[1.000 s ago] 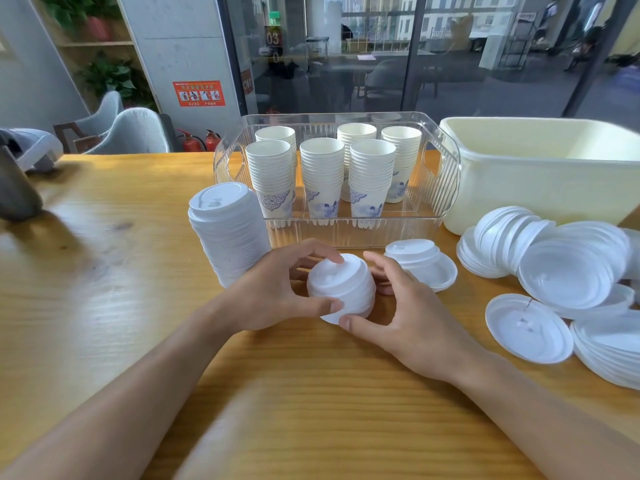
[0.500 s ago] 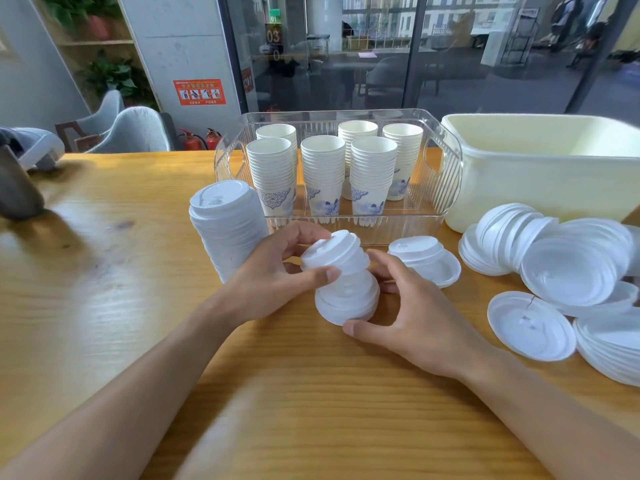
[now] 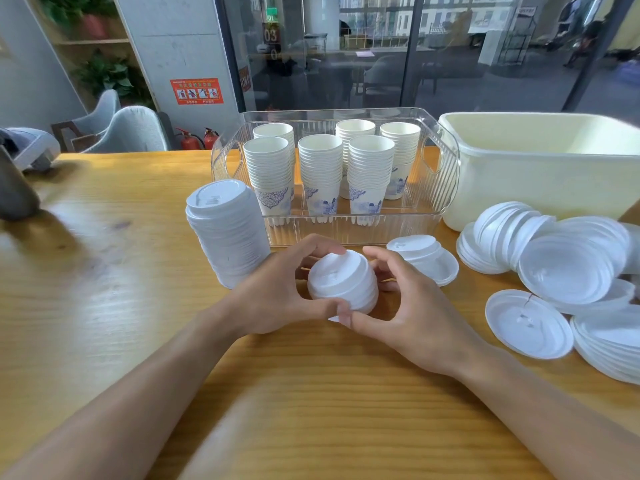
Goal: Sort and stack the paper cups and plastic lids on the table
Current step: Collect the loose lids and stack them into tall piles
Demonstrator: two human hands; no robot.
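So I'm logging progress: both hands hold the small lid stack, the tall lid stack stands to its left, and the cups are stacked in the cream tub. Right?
Not quite. The head view shows the cup stacks in the clear bin, not the cream tub. The rest holds: left hand and right hand hold the small lid stack, with the tall lid stack to its left.

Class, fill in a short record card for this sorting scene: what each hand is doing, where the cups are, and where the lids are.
left hand: grips the small stack of white plastic lids
right hand: grips the same stack from the other side
paper cups: six nested stacks inside the clear plastic bin
tall white lid stack: left of the hands
loose white lids: heaped at right on the wooden table
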